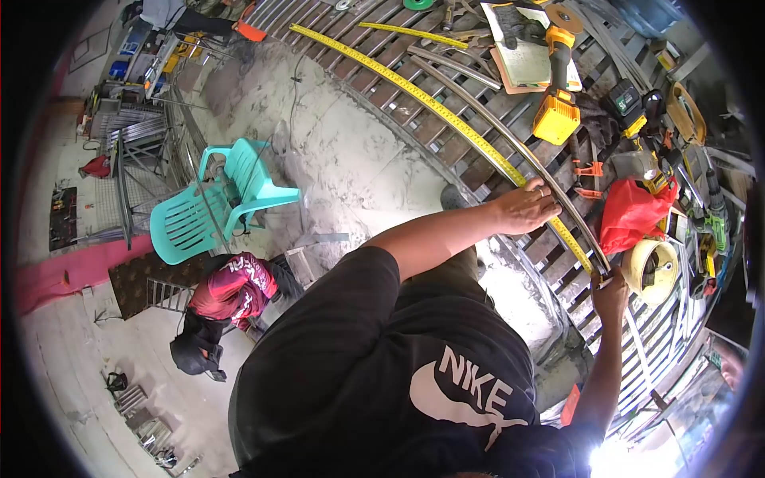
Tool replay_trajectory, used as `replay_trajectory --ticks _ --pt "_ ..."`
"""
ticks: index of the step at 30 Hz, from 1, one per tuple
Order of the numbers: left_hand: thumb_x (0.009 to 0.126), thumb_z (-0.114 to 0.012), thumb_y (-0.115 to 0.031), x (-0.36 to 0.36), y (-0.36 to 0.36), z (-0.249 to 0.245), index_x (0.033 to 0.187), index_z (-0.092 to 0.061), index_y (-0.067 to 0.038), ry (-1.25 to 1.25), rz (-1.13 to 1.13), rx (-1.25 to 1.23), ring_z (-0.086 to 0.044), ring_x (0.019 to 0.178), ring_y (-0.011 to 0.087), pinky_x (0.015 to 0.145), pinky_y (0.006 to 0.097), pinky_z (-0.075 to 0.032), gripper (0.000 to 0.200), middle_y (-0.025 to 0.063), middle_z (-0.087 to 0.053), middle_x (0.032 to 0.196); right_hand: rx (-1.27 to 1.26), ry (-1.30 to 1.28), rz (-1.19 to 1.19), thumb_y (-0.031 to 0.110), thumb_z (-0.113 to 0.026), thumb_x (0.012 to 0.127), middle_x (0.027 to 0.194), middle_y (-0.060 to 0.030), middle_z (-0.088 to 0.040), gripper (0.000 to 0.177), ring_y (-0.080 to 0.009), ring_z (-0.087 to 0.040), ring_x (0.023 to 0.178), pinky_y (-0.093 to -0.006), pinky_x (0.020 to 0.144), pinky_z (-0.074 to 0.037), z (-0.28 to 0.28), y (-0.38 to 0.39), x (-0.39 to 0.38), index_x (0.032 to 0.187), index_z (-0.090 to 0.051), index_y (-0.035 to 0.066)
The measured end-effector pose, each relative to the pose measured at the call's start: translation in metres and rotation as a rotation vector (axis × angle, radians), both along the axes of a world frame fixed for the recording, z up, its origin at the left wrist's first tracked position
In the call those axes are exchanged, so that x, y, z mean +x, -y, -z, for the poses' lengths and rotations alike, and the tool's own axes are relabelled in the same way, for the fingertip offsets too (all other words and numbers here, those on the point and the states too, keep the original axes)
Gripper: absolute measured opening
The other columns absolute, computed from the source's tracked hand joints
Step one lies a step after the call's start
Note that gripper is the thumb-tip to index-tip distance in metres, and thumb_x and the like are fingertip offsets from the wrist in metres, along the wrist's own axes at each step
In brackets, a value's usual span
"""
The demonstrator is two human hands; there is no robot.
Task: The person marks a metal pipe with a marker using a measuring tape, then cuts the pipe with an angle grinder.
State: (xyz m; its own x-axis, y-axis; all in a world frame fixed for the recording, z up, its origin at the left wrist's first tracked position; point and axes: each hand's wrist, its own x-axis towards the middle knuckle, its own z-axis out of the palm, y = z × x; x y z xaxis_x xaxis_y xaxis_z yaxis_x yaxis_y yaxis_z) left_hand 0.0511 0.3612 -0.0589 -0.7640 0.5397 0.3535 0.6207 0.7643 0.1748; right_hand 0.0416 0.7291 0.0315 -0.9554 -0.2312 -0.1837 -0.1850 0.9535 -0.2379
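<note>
A long yellow tape measure blade [430,102] stretches across the slatted workbench, alongside a slim metal tube [498,127]. My left hand [526,209], with a ring on one finger, closes over the blade partway along; its fingertips come close to the tube. Farther down, my right hand [610,296] wraps round the tube where the blade meets it. How the right fingers divide between tube and blade is hidden. A second, shorter yellow strip with markings [414,34] lies at the bench's far end.
Beyond the tube lie a yellow-and-black cordless angle grinder [555,111], a notebook [522,64], a red plastic bag [637,213] and a cream-coloured round container [649,271]. A turquoise chair [239,187] stands on the floor behind. Nearby, a co-worker in a maroon top [231,291] crouches.
</note>
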Motion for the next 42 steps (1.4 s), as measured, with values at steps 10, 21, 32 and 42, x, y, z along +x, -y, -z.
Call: replay_trajectory --ticks 10,21,32,42 --pt "0.095 -0.076 -0.019 -0.004 0.013 0.013 0.139 -0.059 -0.030 -0.137 0.105 0.133 -0.066 0.123 0.0286 0.111 0.0607 -0.041 0.048 0.0055 -0.067 0.119 -0.027 0.055 0.022 0.029 -0.086 0.096 0.104 -0.0257 -0.078 0.051 -0.0503 -0.076 0.100 -0.0591 0.089 -0.059 0.000 -0.002 0.003 0.134 -0.067 0.001" --pt "0.092 -0.069 -0.005 -0.009 0.017 0.001 0.134 -0.065 -0.039 -0.126 0.178 0.099 -0.068 0.110 0.0232 0.110 0.0527 -0.034 0.054 -0.0021 -0.070 0.115 0.050 0.154 0.146 0.023 -0.075 0.095 0.104 -0.0320 -0.078 0.032 -0.0530 -0.076 0.105 -0.0618 0.094 -0.059 -0.019 0.011 0.001 0.122 -0.069 0.005" --pt "0.096 -0.072 -0.011 -0.009 0.016 -0.009 0.125 -0.073 -0.034 -0.069 0.160 0.072 -0.067 0.110 0.0230 0.111 0.0534 -0.034 0.037 -0.0035 -0.069 0.117 0.038 0.167 0.183 0.017 -0.071 0.092 0.103 -0.0318 -0.078 0.033 -0.0522 -0.077 0.104 -0.0608 0.093 -0.061 -0.022 0.017 0.010 0.121 -0.069 0.002" --pt "0.087 -0.068 0.000 -0.008 0.017 -0.011 0.128 -0.079 -0.035 -0.063 0.188 0.076 -0.067 0.112 0.0228 0.113 0.0533 -0.034 0.054 -0.0021 -0.069 0.119 0.062 0.187 0.191 0.017 -0.072 0.092 0.102 -0.0326 -0.078 0.036 -0.0524 -0.078 0.103 -0.0605 0.092 -0.062 -0.023 0.017 0.010 0.124 -0.066 0.003"
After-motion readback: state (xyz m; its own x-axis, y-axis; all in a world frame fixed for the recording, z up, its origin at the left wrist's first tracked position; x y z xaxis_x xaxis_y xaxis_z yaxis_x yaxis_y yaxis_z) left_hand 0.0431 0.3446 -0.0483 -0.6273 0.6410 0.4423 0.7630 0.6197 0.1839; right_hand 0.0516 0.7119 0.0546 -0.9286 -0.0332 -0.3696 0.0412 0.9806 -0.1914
